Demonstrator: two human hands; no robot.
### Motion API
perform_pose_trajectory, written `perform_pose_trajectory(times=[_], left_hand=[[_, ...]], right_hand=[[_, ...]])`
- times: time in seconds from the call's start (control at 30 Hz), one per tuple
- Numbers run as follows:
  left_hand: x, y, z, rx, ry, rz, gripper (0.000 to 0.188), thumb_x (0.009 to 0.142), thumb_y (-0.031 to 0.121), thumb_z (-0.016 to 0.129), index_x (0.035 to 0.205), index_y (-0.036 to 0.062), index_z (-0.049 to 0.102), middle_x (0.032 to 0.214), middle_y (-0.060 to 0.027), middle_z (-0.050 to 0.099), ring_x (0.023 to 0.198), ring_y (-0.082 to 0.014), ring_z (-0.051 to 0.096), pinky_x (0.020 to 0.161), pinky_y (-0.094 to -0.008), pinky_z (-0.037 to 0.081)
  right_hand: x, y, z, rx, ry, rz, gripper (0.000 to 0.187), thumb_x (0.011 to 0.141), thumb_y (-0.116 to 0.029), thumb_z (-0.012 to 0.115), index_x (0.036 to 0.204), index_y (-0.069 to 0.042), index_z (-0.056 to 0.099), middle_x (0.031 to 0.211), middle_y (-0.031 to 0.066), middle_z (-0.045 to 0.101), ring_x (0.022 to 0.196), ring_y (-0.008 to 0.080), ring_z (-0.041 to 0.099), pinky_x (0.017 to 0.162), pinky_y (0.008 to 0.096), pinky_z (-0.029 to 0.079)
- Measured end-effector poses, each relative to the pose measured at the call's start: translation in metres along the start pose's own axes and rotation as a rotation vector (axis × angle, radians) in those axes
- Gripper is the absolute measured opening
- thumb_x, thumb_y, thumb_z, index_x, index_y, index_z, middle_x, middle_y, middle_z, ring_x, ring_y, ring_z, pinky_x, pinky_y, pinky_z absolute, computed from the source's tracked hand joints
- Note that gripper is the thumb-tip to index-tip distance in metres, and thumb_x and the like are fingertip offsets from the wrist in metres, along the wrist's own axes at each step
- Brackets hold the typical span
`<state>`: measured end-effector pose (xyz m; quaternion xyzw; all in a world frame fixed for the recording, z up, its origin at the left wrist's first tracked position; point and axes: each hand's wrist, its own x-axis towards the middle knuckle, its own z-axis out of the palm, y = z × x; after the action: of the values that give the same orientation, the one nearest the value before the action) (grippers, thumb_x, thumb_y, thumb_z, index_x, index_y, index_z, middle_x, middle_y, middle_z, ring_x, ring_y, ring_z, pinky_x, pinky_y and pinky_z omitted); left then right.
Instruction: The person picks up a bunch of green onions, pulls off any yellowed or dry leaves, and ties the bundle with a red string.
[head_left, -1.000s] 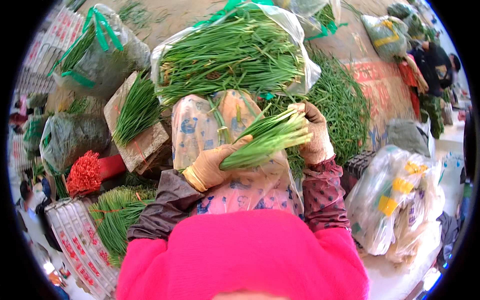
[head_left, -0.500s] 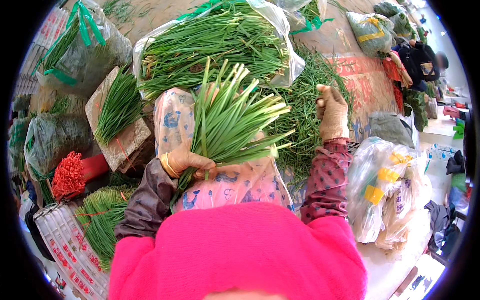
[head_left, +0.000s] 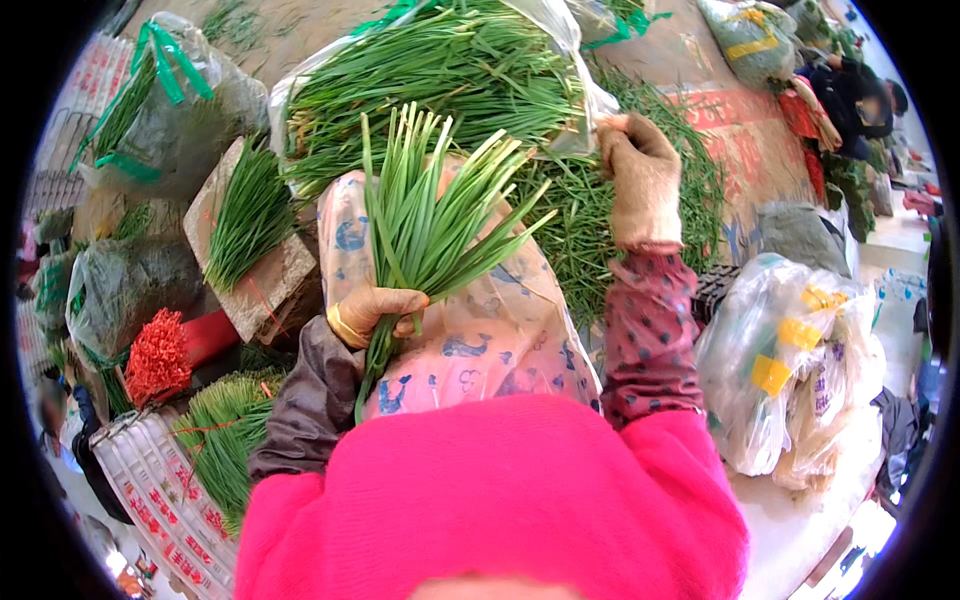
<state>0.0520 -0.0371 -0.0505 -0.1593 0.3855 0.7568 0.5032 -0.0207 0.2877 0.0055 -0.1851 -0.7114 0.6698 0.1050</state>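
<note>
My left hand, in a thin tan glove, is closed around the lower part of a bunch of garlic chives. The pale cut ends fan out upward over my lap. My right hand, in a brown knit glove, has thumb and fingers pinched together beside the rim of a large open plastic bag. Whatever is in that pinch is too small to make out. More garlic chives lie heaped in the bag. Loose green trimmings are strewn on the floor below my right hand.
A tied bunch of chives rests on a board at left, by red ties and another bunch over a white crate. Clear plastic bags lie at right. A filled bag stands far left; a person is at far right.
My right hand has moved up and slightly left, toward the bag's rim. The bunch in my left hand looks narrower and has shifted a little left.
</note>
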Motion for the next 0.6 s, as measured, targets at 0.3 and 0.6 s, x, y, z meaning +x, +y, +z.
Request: perform_pose_trajectory(times=[0.3, 0.6], left_hand=[[-0.002, 0.005, 0.022, 0.241, 0.19, 0.06, 0.029, 0.078, 0.0, 0.075, 0.104, -0.0005, 0.063, 0.075, -0.0065, 0.063, 0.051, -0.0145, 0.053, 0.047, -0.0269, 0.042], [-0.006, 0.009, 0.025, 0.368, 0.088, 0.073, 0.032, 0.075, -0.001, 0.076, 0.104, 0.0, 0.062, 0.074, -0.0072, 0.062, 0.05, -0.0144, 0.053, 0.046, -0.0272, 0.041]], right_hand=[[-0.016, -0.004, 0.034, -0.519, -0.365, -0.401, 0.029, 0.083, -0.003, 0.069, 0.111, 0.001, 0.067, 0.132, 0.0097, 0.058, 0.08, 0.0102, 0.062, 0.067, 0.0263, 0.051], [-0.012, -0.015, 0.043, -0.298, -0.398, 0.069, 0.015, 0.085, -0.004, 0.059, 0.089, -0.001, 0.073, 0.076, 0.0007, 0.066, 0.071, 0.0077, 0.059, 0.069, 0.0246, 0.048]])
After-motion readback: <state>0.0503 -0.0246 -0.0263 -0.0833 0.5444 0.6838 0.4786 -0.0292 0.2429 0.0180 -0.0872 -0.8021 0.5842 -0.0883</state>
